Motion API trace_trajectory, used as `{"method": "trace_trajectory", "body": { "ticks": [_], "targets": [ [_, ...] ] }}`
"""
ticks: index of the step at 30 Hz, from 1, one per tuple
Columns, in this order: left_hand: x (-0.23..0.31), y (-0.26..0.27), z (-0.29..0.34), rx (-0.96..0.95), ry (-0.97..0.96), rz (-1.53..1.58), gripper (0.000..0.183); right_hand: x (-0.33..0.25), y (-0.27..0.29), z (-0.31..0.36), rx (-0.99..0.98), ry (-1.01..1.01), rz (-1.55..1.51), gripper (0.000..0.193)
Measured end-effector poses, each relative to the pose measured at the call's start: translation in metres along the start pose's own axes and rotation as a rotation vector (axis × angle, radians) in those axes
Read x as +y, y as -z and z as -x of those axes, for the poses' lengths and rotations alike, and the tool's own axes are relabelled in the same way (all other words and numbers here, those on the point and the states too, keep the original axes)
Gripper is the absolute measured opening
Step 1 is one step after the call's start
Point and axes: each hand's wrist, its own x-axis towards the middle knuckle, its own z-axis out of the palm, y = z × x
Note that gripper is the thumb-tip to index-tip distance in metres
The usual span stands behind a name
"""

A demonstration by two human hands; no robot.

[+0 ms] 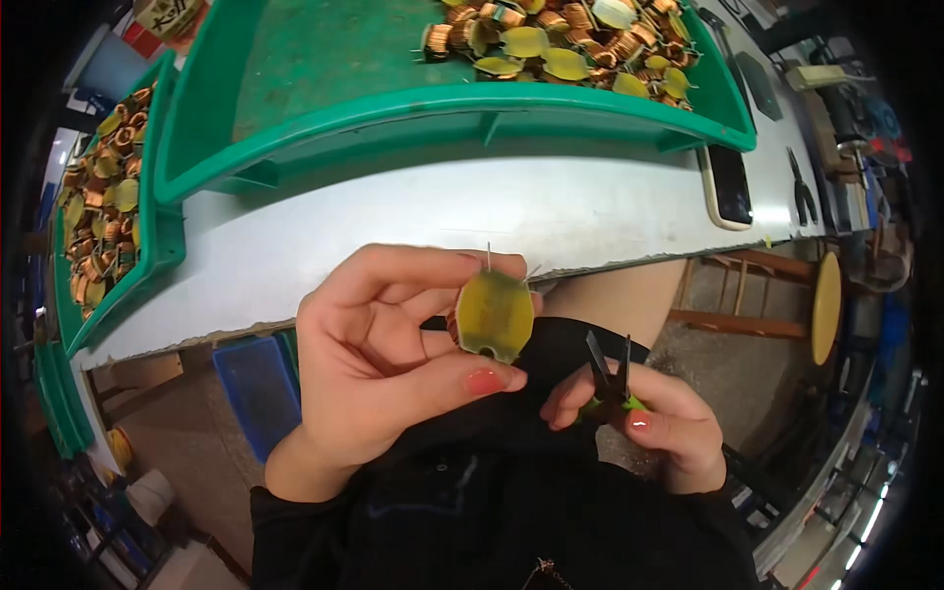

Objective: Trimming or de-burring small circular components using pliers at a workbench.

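Between the thumb and fingers of my left hand (pixel 369 344) is a toroidal coil (pixel 497 317), its yellow base plate facing up at me. A thin wire lead sticks up from its top edge, and others show at its right side. Copper winding peeks out at the plate's left edge. Lower and to the right, my right hand (pixel 669 418) grips small pliers (pixel 612 382) with green handles. Their dark jaws are spread apart, point upward, and stay clear of the coil. Most of the handles is hidden by my fingers.
A large green tray (pixel 462 95) with a heap of similar coils (pixel 570 49) spans the white table's far side. Another green bin (pixel 162 246) of coils stands at left. A phone (pixel 728 187) and second pliers (pixel 801 192) lie at right, near a wooden stool (pixel 826 305).
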Motion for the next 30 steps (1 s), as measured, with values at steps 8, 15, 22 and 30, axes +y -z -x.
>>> {"method": "trace_trajectory", "body": {
  "ticks": [8, 15, 22, 30],
  "targets": [
    [-0.023, 0.005, -0.002, -0.100, -0.079, 0.080, 0.051, -0.012, 0.001, -0.018, 0.224, 0.256, 0.834, 0.025],
    [-0.021, 0.001, 0.000, -0.051, 0.030, 0.177, 0.046, -0.010, 0.004, -0.032, 0.226, 0.373, 0.983, 0.011],
    [-0.024, 0.004, 0.000, -0.078, 0.035, 0.147, 0.043, -0.016, 0.002, -0.035, 0.172, 0.320, 0.934, 0.010],
    [-0.022, 0.004, 0.001, -0.061, 0.120, 0.134, 0.041, -0.022, 0.002, -0.035, 0.156, 0.272, 0.921, 0.008]
  ]
}}
